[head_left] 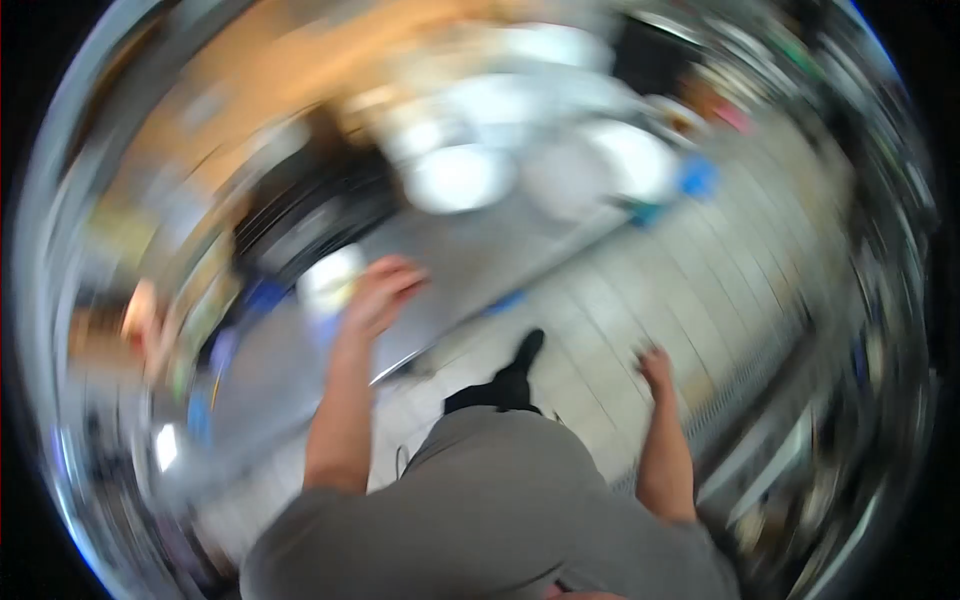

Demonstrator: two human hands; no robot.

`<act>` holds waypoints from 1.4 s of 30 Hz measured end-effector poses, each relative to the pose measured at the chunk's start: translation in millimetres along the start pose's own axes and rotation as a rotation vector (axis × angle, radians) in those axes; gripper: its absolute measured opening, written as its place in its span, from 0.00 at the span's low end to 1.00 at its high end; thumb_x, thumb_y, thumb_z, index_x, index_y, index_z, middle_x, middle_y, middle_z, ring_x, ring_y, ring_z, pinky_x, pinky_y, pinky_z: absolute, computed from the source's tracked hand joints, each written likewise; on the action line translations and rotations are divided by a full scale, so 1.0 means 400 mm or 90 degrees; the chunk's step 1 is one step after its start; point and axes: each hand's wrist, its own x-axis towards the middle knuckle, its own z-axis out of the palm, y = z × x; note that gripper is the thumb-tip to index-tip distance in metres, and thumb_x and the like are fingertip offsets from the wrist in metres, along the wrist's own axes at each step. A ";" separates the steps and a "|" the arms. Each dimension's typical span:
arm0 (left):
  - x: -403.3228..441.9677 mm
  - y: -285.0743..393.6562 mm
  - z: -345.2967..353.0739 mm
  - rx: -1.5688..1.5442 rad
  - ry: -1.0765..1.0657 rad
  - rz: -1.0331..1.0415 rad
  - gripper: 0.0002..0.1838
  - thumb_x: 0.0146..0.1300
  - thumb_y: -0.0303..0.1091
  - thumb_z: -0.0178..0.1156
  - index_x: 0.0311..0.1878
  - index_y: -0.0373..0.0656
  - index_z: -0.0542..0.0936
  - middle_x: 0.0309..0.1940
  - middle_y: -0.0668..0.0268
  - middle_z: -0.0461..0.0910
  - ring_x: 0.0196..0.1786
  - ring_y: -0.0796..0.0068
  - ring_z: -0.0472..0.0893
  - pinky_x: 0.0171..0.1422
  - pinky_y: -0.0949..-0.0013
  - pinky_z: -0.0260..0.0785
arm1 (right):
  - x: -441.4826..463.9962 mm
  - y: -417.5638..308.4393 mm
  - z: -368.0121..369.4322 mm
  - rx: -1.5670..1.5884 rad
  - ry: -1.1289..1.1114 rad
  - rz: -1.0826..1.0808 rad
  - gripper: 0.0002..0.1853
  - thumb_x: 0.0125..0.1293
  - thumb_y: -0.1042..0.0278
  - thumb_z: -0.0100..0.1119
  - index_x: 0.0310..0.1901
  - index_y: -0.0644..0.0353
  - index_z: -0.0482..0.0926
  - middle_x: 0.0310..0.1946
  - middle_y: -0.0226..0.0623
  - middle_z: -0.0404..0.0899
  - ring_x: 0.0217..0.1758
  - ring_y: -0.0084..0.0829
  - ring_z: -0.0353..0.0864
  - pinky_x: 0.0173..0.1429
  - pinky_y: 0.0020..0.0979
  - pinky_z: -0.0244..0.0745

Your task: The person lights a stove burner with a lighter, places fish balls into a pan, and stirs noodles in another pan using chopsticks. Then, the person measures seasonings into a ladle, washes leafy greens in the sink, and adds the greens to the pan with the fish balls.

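Observation:
My left hand (382,296) is raised over the front part of a metal counter (450,262). Its fingers are bent and smeared by motion, and nothing distinct shows in them. Just behind it is a white container (332,280) with something yellowish in it; whether they touch I cannot tell. My right hand (654,368) hangs away from the counter, above the tiled floor (600,310). Its fingers look loosely apart, with no object visible in them.
Several round white plates or bowls (458,178) stand on the counter. A dark, blurred unit (320,205) is left of them. Blue items (698,176) show near the counter's right end. Another person's hand (148,325) appears at far left. A floor grate (745,385) runs along the right.

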 end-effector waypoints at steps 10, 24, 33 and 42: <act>0.639 -0.089 0.853 -0.010 -0.370 -0.170 0.07 0.61 0.20 0.65 0.38 0.40 0.76 0.37 0.63 0.81 0.41 0.69 0.81 0.46 0.69 0.74 | -0.001 0.272 -0.440 -0.464 0.295 0.013 0.24 0.58 0.53 0.63 0.52 0.62 0.81 0.53 0.54 0.80 0.58 0.51 0.79 0.63 0.42 0.74; 1.139 -0.007 2.979 -0.239 -0.927 0.035 0.10 0.72 0.27 0.56 0.52 0.32 0.78 0.51 0.58 0.81 0.54 0.70 0.80 0.63 0.71 0.73 | -0.436 0.739 -0.068 -0.007 0.370 0.592 0.11 0.64 0.68 0.57 0.39 0.66 0.84 0.32 0.50 0.85 0.31 0.40 0.87 0.32 0.41 0.79; 0.567 -0.166 3.904 0.124 -0.903 0.467 0.10 0.59 0.30 0.68 0.43 0.38 0.87 0.36 0.65 0.87 0.40 0.79 0.83 0.47 0.75 0.76 | 0.188 0.138 -1.284 0.425 0.910 0.296 0.13 0.60 0.70 0.63 0.47 0.59 0.83 0.30 0.40 0.83 0.26 0.33 0.82 0.33 0.34 0.77; 0.472 -0.693 4.412 0.494 -1.304 0.612 0.14 0.58 0.35 0.61 0.45 0.44 0.88 0.41 0.57 0.88 0.45 0.59 0.86 0.54 0.63 0.75 | 0.436 -0.393 -1.615 0.352 1.103 0.063 0.17 0.64 0.76 0.61 0.55 0.63 0.76 0.35 0.33 0.79 0.35 0.23 0.78 0.40 0.27 0.77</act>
